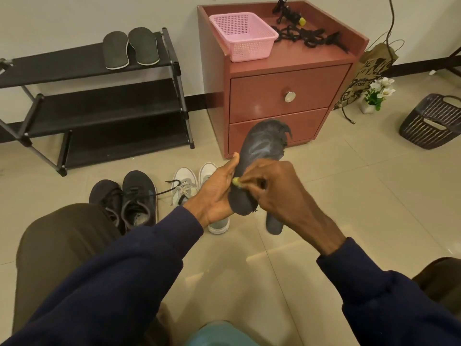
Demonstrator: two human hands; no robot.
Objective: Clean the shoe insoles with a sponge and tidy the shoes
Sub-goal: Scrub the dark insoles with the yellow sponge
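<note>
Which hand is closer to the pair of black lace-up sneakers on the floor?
Left. The left hand holds the dark frayed insole just right of the black sneakers; the right hand is farther right, beyond the insole.

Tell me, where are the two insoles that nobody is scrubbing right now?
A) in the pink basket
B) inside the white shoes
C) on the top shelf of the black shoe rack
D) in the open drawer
C: the two insoles lie side by side on the top shelf of the black shoe rack, against the wall.
</note>
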